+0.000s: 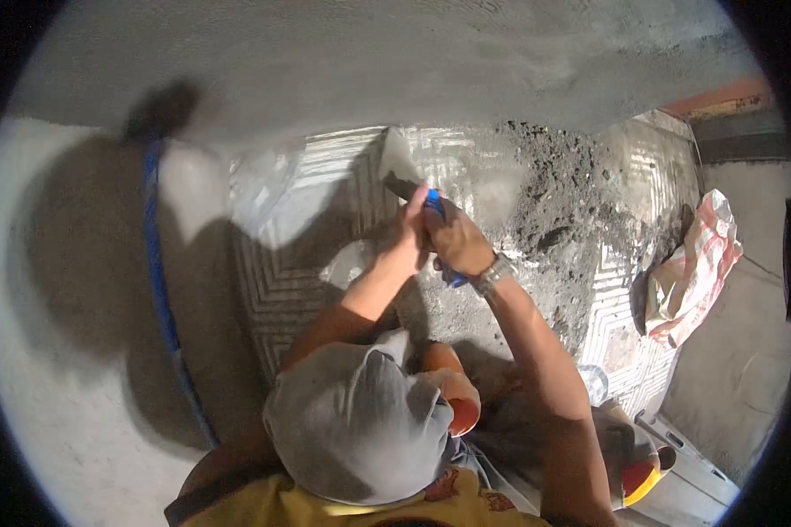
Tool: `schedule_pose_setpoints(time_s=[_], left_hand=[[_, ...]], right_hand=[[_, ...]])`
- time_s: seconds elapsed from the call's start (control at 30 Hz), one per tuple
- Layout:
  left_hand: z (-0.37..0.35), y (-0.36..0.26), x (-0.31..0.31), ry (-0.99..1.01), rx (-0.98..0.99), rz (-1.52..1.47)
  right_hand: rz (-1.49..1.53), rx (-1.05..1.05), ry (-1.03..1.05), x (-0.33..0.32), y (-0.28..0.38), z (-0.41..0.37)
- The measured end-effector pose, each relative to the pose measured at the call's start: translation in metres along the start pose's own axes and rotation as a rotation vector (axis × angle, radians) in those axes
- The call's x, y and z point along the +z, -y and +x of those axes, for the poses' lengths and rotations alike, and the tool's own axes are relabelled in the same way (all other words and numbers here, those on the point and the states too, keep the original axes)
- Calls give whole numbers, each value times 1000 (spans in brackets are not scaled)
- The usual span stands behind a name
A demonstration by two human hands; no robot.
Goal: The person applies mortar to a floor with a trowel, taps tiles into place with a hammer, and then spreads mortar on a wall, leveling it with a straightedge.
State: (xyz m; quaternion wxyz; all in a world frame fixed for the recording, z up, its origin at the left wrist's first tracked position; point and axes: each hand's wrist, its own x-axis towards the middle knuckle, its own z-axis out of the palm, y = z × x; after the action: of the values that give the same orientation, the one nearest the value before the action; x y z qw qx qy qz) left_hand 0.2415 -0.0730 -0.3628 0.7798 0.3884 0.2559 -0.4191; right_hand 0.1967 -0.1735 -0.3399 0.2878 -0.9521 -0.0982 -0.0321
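My right hand (463, 244), with a metal-banded watch (492, 273) at the wrist, is closed around the blue handle (434, 204) of what looks like a trowel. My left hand (406, 234) is pressed against it from the left, its fingers wrapped near the front of the handle and partly hidden. The trowel's pale blade (400, 156) points up and away, its tip at the foot of the grey plastered wall (369, 66). Below the hands lies a patterned floor (268, 299) with pale ridged lines.
Dark, crumbly mortar (558, 189) is spread on the floor right of my hands. A crumpled white-and-red sack (694, 268) lies farther right. A blue hose or cord (160, 281) runs along the left. Grey cloth (351, 430) covers the lower middle. A grey panel (690, 483) sits lower right.
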Motion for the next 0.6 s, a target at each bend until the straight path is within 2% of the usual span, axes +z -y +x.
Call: schedule_pose_setpoints(time_s=[0.03,0.1,0.13,0.2,0.27,0.3,0.33,0.37,0.43,0.5,0.6], left_hand=[[4,5,0,-9,6,-15],[-5,-1,-4,95,-19,-130],[-12,-7,-3,21,81,-159],[-18,-25,-20,80,107,-228],[-8,-36,-38,92,138,-188],[-19,-43,-28,88,64,-115],[-25,-43,-10,-92,-11,-42],[-13,-27,-8,-40,-44,-52],[12,1,-8,28,-49,-22],[5,-1,-1,40,16,-38],[-6,-18,-17,37,99,-143]], right_hand=[[-14,34,16,-12,6,2],[331,102,161,-29,18,12],[-17,-110,48,-2,14,10],[-69,-316,-15,50,-2,26],[175,-69,384,14,18,50],[264,28,385,17,10,38],[355,126,377,19,3,26],[446,224,360,21,-4,14],[88,167,315,-12,2,9],[-143,3,200,-18,-5,5],[-55,-79,501,-7,18,37]])
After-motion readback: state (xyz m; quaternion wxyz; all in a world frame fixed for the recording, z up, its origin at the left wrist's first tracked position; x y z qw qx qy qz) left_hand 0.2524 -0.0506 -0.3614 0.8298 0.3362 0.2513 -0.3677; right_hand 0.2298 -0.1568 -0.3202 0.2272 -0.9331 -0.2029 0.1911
